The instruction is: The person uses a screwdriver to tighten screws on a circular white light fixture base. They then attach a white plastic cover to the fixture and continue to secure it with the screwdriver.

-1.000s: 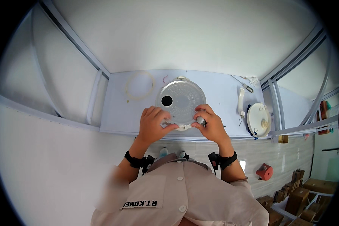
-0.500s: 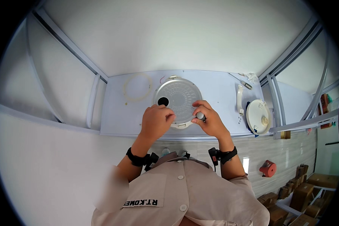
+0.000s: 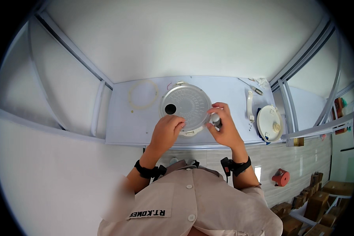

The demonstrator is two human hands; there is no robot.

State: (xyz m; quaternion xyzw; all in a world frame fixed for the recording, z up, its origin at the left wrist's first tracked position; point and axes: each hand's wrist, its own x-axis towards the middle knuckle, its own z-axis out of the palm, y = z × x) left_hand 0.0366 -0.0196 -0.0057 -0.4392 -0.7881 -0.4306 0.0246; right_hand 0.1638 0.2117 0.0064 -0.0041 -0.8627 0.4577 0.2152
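A round silver metal disc point(image 3: 189, 98) with a black round spot point(image 3: 170, 109) near its left edge lies in the middle of the table, within a white round body with tabs. Over the disc's near-left edge, my left hand point(image 3: 165, 133) is closed, thumb and fingers pinched together; whatever they pinch is hidden. Beside the disc's right edge, my right hand point(image 3: 227, 128) curls around a small grey cylindrical piece point(image 3: 216, 119), whose rounded end shows between thumb and fingers.
Left of the disc lies a pale translucent ring point(image 3: 129, 96). Toward the table's right end are a white curved handle point(image 3: 249, 106), a white round lid point(image 3: 268, 122), a screwdriver point(image 3: 257, 91) and crumpled white material point(image 3: 262, 82). A red stool point(image 3: 281, 177) stands on the floor.
My right hand has shifted right, from over the disc's near-right edge to beside it, still holding the grey piece. My left hand has moved slightly right and nearer to me.
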